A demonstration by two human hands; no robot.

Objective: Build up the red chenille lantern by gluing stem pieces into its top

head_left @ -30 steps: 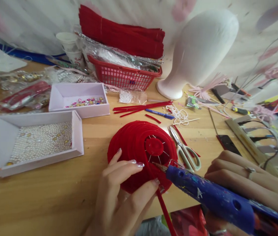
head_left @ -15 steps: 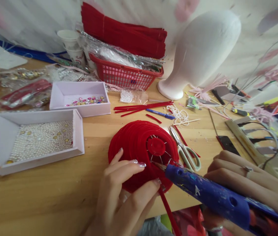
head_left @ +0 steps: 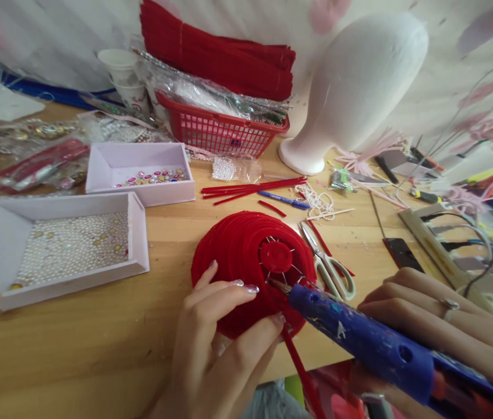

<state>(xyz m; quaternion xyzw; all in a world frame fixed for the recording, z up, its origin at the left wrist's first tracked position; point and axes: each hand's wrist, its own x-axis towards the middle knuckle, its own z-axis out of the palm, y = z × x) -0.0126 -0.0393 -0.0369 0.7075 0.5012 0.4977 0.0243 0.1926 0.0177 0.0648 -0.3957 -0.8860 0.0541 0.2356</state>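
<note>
A rounded red dome point(head_left: 233, 244), wound in velvety strips, sits near the table's front edge. Thin wires show in the ring-shaped gap around its red centre. My left hand point(head_left: 224, 331) grips the dome's near left side, thumb and fingers bent on it. Beneath my thumb, a loose red pipe cleaner point(head_left: 297, 361) trails off the table edge. My right hand point(head_left: 438, 320) is wrapped around a blue hot glue gun point(head_left: 360, 337). The gun's metal nozzle is at the gap in the dome; whether it touches is unclear. Beside the dome lie scissors point(head_left: 336, 276).
White trays of pearls point(head_left: 139, 256) and gems point(head_left: 187, 189) stand left. Behind are a red basket point(head_left: 224, 131) and a white foam head point(head_left: 360, 87). Red pipe cleaners point(head_left: 246, 189), a blue pen point(head_left: 283, 200), a power strip point(head_left: 442, 250) and a phone point(head_left: 403, 256) lie about.
The glue gun and my right hand have shifted slightly left and down, the nozzle staying near the gap. My left hand and the dome look nearly the same.
</note>
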